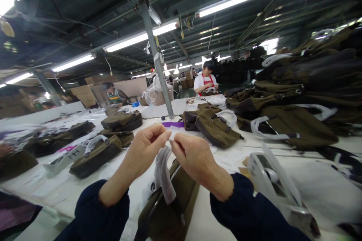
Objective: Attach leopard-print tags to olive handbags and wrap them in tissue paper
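Note:
My left hand (144,152) and my right hand (199,158) are raised in front of me, fingertips almost meeting. Both are closed in a pinch, thumb against forefinger. Whatever lies between the fingers is too small or thin to make out. Below them an olive-green bag (188,199) with dark trim stands on the white table (203,211). Its handle (164,180), wrapped in whitish material, arches up just under my hands. My forearms hide part of the table on both sides of the bag.
To the right stands a pale tape dispenser (271,180). More olive bags (216,128) lie beyond, with a tall bag pile (296,116) at right. A metal post (158,60) rises behind the table. A co-worker in a red apron (207,81) sits farther back; another person's hand (4,150) shows at left.

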Action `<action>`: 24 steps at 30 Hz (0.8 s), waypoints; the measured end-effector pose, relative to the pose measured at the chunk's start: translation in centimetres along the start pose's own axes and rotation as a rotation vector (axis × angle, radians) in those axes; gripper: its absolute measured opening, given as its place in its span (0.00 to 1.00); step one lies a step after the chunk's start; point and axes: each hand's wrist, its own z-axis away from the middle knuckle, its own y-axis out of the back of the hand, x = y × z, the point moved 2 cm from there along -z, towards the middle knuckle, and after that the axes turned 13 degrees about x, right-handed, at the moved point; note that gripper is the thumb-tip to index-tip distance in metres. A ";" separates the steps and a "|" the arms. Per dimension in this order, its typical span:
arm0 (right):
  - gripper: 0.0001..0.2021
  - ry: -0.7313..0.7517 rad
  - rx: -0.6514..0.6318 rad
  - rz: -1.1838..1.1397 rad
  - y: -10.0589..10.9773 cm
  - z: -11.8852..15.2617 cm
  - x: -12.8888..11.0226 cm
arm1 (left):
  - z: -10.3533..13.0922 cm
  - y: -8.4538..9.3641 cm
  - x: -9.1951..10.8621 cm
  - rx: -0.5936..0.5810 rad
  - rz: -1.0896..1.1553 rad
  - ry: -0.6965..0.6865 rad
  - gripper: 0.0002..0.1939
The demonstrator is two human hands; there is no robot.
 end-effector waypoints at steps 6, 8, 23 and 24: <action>0.11 0.010 -0.026 0.127 -1.1 0.5 0.3 | 0.9 -0.4 -0.6 -0.036 -0.007 0.000 0.16; 0.10 0.003 -0.023 0.125 -1.1 0.0 0.2 | 1.0 -0.5 -0.8 0.038 -0.055 -0.044 0.09; 0.25 -0.968 -0.128 -1.404 -11.5 5.6 2.0 | 2.7 -4.2 -5.0 -0.191 0.267 0.293 0.09; 0.26 -0.918 -0.111 -1.357 -11.7 4.8 1.9 | 2.7 -4.2 -5.0 -0.220 0.305 0.329 0.10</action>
